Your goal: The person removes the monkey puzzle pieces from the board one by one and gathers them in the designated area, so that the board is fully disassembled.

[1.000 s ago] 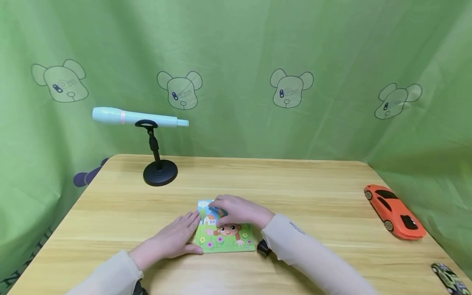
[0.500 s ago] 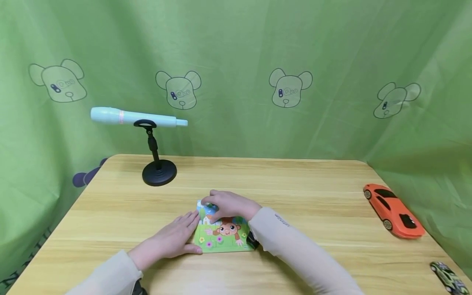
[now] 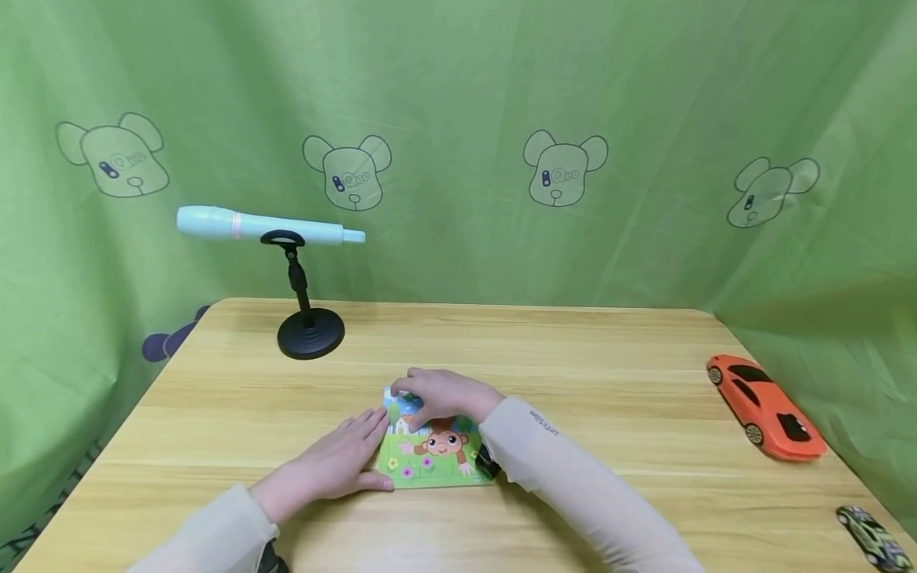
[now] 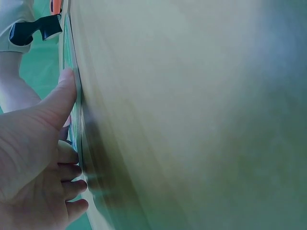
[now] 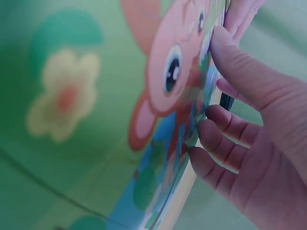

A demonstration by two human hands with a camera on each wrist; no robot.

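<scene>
Head view: monkey puzzle [image 3: 437, 476], flat on wooden table [image 3: 609, 358]. Left hand [image 3: 335, 461]: fingers straight, touching puzzle's left edge. Right hand [image 3: 450, 398]: apart from left, fingertips on puzzle's upper part; whether pinching a piece, cannot tell. Orange car [image 3: 766, 407]: well right of puzzle.

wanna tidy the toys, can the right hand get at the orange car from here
Likely yes, with a stretch: the right hand touches the puzzle, but nothing visible stands between it and the orange car.
</scene>
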